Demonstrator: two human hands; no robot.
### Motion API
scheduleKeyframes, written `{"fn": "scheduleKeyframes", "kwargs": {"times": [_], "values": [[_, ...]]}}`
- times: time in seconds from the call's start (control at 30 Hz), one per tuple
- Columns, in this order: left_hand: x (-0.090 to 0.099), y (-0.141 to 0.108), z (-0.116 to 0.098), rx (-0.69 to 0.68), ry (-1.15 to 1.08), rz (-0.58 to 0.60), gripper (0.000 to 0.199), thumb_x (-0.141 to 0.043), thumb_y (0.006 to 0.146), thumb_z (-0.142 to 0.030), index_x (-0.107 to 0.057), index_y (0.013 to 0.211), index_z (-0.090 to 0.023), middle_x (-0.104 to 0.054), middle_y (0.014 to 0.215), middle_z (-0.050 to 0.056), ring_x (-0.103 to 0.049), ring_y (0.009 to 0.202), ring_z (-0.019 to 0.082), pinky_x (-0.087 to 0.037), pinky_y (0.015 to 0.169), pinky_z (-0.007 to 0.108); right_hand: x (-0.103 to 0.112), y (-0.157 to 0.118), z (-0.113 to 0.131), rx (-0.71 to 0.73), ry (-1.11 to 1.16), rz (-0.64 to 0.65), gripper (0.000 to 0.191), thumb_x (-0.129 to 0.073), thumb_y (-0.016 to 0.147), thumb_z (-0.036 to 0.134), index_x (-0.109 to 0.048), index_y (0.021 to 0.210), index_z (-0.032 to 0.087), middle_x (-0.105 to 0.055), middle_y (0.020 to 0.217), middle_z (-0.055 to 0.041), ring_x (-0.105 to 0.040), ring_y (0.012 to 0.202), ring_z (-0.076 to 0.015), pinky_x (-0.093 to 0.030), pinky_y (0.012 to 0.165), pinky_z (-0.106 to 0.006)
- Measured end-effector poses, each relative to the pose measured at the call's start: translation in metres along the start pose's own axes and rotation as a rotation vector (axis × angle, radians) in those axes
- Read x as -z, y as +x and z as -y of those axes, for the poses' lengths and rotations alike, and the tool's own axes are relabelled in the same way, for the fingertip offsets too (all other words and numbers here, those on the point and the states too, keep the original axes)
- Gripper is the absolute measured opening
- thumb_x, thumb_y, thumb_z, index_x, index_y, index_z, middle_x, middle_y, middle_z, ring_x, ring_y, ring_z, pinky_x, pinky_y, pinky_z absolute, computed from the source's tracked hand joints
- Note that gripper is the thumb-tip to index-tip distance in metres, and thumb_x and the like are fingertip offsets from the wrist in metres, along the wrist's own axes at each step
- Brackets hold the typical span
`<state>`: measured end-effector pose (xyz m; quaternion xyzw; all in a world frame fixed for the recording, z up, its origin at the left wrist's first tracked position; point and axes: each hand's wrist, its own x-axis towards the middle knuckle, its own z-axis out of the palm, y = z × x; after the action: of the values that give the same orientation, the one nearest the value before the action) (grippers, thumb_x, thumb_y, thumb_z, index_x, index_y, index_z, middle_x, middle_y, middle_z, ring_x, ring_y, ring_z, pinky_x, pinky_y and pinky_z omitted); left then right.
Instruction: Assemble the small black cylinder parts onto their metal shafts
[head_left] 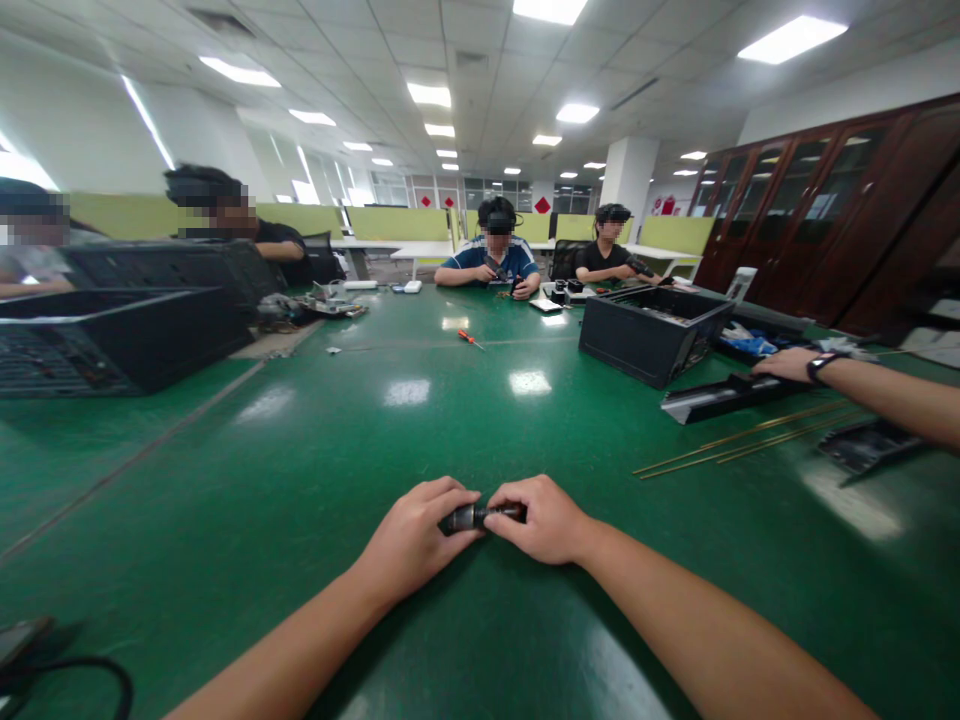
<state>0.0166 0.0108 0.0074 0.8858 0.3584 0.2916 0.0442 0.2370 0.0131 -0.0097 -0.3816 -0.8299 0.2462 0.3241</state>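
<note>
Both of my hands hold a short, dark cylindrical object (463,517) lying sideways just over the green table (330,440), near the centre of the view. My left hand (418,532) grips its left part between thumb and fingers. The thumb and fingers of my right hand (541,517) are closed round its right end, which looks dark brown. A narrow, ridged middle part shows between the hands. Fingers cover much of the object, so its exact kind cannot be made out.
A red screwdriver (468,338) lies further back. Black metal cases stand at the left (187,335) and right (630,335). Thin brass rods (712,453) lie at the right, near another person's hand (787,364) on a dark metal part. Several people sit around the table.
</note>
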Motion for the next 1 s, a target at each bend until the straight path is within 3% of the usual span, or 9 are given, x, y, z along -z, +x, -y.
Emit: {"fn": "scheduleKeyframes", "kwargs": {"times": [1.0], "values": [[0.0014,-0.0005,0.0036,-0.007,0.041,-0.009,0.029,-0.073,0.080,-0.028,-0.070,0.108,-0.021,-0.070,0.098,0.006,-0.068,0.088,0.020,-0.056,0.079,0.031,0.0011,-0.0006,-0.0014,0.024,0.008,-0.024,0.015,-0.062,0.087,0.030,-0.071,0.088,0.019,-0.066,0.072,0.0006,-0.056,0.063,-0.0113,-0.038,0.060,-0.021]]}}
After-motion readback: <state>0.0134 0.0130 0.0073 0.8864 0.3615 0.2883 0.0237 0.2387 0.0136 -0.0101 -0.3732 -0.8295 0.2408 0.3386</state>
